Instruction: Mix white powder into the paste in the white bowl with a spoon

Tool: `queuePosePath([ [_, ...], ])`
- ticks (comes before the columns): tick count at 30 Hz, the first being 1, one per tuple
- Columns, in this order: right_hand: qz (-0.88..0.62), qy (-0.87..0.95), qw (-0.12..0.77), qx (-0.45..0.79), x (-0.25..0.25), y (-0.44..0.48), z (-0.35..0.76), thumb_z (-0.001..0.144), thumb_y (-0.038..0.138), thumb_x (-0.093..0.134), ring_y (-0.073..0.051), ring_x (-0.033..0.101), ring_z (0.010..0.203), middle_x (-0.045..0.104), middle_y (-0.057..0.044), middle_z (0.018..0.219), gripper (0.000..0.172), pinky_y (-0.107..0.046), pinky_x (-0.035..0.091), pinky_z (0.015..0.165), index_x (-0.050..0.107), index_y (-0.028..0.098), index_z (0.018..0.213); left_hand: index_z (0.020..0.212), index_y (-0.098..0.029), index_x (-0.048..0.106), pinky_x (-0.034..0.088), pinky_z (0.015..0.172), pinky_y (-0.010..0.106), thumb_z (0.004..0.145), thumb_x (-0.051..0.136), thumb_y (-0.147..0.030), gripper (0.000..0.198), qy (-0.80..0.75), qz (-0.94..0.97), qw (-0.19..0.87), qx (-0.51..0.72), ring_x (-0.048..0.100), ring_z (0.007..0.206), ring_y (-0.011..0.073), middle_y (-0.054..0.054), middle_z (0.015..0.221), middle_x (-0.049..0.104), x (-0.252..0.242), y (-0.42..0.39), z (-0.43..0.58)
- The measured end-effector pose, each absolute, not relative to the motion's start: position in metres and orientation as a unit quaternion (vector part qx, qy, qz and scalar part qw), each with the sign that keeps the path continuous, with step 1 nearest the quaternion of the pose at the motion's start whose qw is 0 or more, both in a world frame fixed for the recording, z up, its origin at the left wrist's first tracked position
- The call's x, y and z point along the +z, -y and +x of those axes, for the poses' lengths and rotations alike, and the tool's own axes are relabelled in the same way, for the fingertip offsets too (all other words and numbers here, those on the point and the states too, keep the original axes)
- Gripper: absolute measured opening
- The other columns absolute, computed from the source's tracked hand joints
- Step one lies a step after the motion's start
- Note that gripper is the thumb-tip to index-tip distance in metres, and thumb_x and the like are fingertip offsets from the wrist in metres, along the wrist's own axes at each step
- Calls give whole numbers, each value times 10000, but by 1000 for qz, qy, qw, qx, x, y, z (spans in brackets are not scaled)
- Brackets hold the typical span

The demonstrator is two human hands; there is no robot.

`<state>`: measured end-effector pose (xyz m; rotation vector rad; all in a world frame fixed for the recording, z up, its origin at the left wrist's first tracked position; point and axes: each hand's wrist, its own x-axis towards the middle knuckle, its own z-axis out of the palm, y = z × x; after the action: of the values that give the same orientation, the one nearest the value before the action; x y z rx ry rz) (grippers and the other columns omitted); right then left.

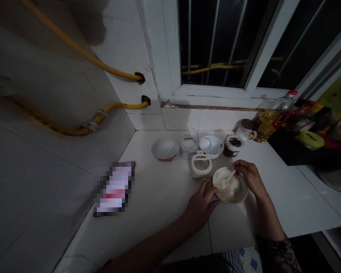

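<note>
A white bowl (245, 194) holding a pale, creamy mixture stands on the tiled counter. My left hand (200, 207) grips its left rim, thumb and fingers pinched on the wall. In my right hand (248, 175) is a small white spoon (229, 178), held by its handle with the tip down in the mixture. Just behind the bowl sits a lidded clear container (201, 167), close to my left fingertips. What lies under my right fingers on the handle is hidden.
Behind stand an empty-looking bowl (165, 149), a clear jar (189, 147), another white bowl (216, 146), a dark-filled jar (233, 145) and a lidded mug (246, 130). An oil bottle (268, 119) is at right. A blurred-out device (115, 189) leans at left; yellow hoses (116, 72) cross the wall.
</note>
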<state>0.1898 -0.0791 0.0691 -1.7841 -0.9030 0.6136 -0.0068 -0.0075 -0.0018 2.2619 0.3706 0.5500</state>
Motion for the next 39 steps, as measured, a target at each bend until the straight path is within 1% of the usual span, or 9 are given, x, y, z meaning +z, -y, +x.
queuePosePath([
  [3, -727, 342, 545, 240, 71, 79, 194, 643, 283, 521, -143, 470, 493, 527, 29, 445, 124, -274, 354, 575, 602, 190, 628, 1077, -231, 500, 506, 910, 406, 847, 568, -138, 257, -147, 886, 386, 212, 526, 1165, 253, 109, 1388, 346, -1, 8, -7],
  [7, -718, 320, 568, 242, 72, 77, 196, 609, 292, 540, -144, 465, 477, 518, 26, 420, 121, -287, 364, 598, 608, 193, 599, 1070, -227, 498, 492, 938, 414, 834, 586, -123, 273, -147, 884, 392, 207, 485, 1214, 260, 106, 1381, 350, -1, 7, -7],
  [14, -709, 277, 597, 254, 72, 77, 200, 561, 276, 577, -129, 456, 451, 537, 19, 473, 94, -285, 344, 549, 611, 188, 566, 1067, -233, 502, 478, 961, 416, 833, 607, -136, 275, -155, 885, 390, 202, 502, 1200, 250, 97, 1375, 359, 1, 7, -6],
  [18, -709, 283, 594, 252, 69, 76, 200, 572, 267, 573, -136, 460, 457, 546, 13, 479, 91, -289, 352, 538, 620, 189, 579, 1061, -220, 517, 497, 928, 413, 825, 623, -144, 269, -151, 886, 389, 205, 516, 1188, 266, 117, 1366, 374, 4, 7, -6],
  [22, -707, 303, 591, 241, 70, 75, 197, 587, 275, 580, -138, 464, 472, 538, 19, 480, 97, -284, 354, 540, 620, 189, 609, 1036, -216, 528, 491, 935, 402, 812, 664, -199, 262, -149, 885, 385, 217, 518, 1187, 265, 115, 1354, 396, 4, 6, -6],
  [24, -705, 314, 592, 232, 71, 75, 195, 617, 286, 582, -140, 469, 479, 524, 26, 466, 104, -282, 357, 551, 620, 190, 631, 1021, -218, 530, 494, 928, 403, 801, 682, -227, 267, -155, 885, 380, 219, 516, 1188, 268, 111, 1349, 403, 3, 6, -6],
  [27, -698, 329, 594, 227, 71, 76, 193, 653, 302, 577, -139, 473, 491, 510, 34, 443, 118, -276, 361, 572, 614, 190, 648, 1015, -219, 525, 496, 921, 391, 807, 678, -245, 260, -152, 885, 376, 228, 510, 1191, 261, 106, 1350, 398, -1, 6, -6],
  [31, -704, 336, 587, 218, 69, 76, 192, 666, 311, 582, -138, 474, 513, 527, 35, 460, 128, -274, 356, 592, 616, 188, 673, 1025, -218, 522, 489, 929, 387, 824, 656, -257, 245, -145, 883, 380, 235, 497, 1203, 259, 102, 1351, 392, -4, 6, -6],
  [39, -722, 298, 582, 226, 70, 74, 194, 613, 319, 570, -152, 469, 490, 523, 31, 423, 125, -299, 372, 614, 602, 199, 631, 1019, -219, 506, 497, 915, 403, 809, 670, -214, 267, -147, 884, 382, 225, 511, 1190, 270, 115, 1345, 394, -2, 6, -7],
])
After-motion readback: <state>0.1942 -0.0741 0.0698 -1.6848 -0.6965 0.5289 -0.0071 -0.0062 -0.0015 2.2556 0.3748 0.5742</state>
